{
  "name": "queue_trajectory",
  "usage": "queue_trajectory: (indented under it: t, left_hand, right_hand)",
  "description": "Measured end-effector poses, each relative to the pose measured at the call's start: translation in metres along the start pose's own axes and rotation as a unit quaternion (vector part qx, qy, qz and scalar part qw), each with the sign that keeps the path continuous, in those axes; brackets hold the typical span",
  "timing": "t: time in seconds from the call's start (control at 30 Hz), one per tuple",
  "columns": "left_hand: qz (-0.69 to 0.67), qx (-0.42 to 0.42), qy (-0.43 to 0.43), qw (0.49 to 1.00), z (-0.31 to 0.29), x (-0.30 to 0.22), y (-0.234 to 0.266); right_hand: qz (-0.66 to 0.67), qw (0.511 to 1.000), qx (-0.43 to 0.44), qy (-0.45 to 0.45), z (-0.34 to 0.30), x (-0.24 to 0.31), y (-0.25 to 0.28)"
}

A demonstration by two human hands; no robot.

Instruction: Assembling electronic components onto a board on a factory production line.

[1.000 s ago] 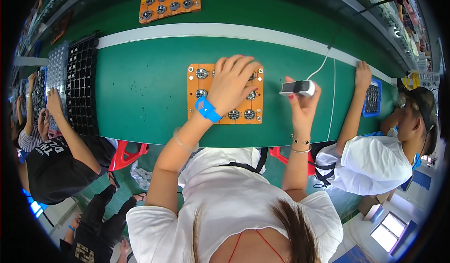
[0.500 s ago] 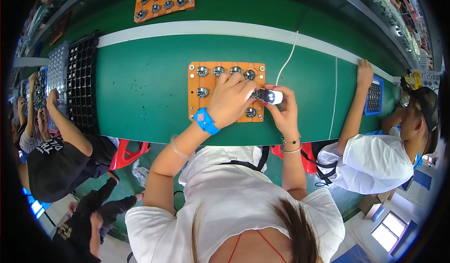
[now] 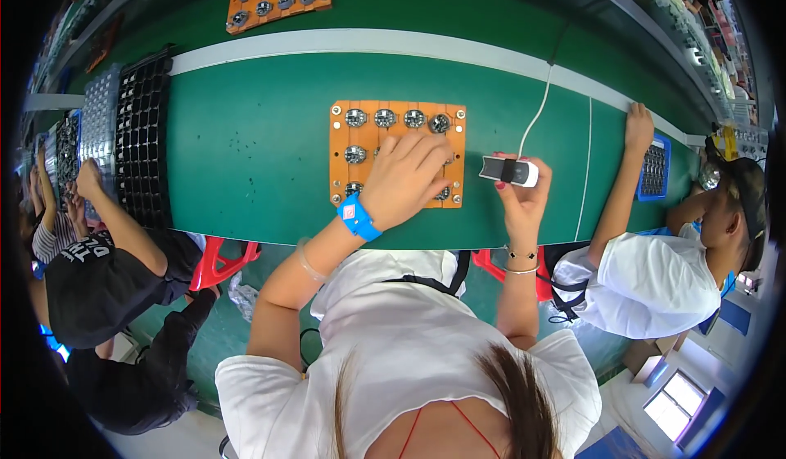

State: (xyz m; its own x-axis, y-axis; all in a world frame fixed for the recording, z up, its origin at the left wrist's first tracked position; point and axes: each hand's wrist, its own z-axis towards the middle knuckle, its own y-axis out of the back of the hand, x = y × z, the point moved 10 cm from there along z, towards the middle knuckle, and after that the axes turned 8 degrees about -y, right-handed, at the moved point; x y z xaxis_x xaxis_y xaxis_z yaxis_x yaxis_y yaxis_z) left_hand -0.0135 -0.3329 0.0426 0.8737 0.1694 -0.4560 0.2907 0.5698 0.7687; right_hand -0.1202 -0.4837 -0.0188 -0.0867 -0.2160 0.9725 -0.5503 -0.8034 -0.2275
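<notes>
An orange fixture board (image 3: 368,181) lies on the green table before me, with small round grey-black parts (image 3: 354,154) seated in rows. My left hand (image 3: 407,171) is bent over its right half. Thumb and fingertips close around a round part in the right column, mostly hidden under the fingers. Right of the board, my right hand (image 3: 525,203) grips a small white-and-black handheld device (image 3: 509,170) between thumb and fingers. The device is held clear of the board, its dark flared end towards it. A white cable (image 3: 536,119) runs from it to the back.
Another orange board (image 3: 278,2) with round parts lies beyond the white strip. Black gridded trays (image 3: 144,148) stand at the left, and dark specks dot the tabletop. A co-worker's arm (image 3: 626,168) rests on the table at right, near a blue tray (image 3: 653,169). Another person sits at left.
My right hand has drawn the device away from the round part, to the right, and turned it. My left hand stays over the board with its fingers shifted slightly.
</notes>
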Motion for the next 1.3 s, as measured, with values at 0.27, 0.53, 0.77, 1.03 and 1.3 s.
queue_trajectory:
  t: [0.27, 0.53, 0.77, 1.03, 1.3]
  left_hand:
    - [-0.025, 0.045, 0.003, 0.999, -0.023, -0.015, -0.016]
    - [-0.054, -0.009, 0.03, 0.998, -0.015, -0.018, 0.002]
    - [-0.017, 0.026, 0.042, 0.999, -0.029, -0.01, -0.001]
    - [0.017, 0.054, 0.034, 0.998, -0.046, 0.0, 0.007]
    - [-0.034, -0.021, 0.043, 0.998, -0.023, -0.016, 0.037]
  right_hand:
    - [-0.197, 0.974, 0.109, 0.005, -0.017, -0.001, -0.02]
    - [-0.243, 0.959, 0.138, 0.049, -0.023, 0.003, -0.038]
    - [-0.067, 0.997, 0.04, 0.023, -0.02, 0.013, -0.011]
    - [-0.194, 0.97, 0.136, 0.06, -0.019, 0.015, -0.049]
    - [-0.246, 0.95, 0.158, 0.113, -0.019, 0.03, -0.082]
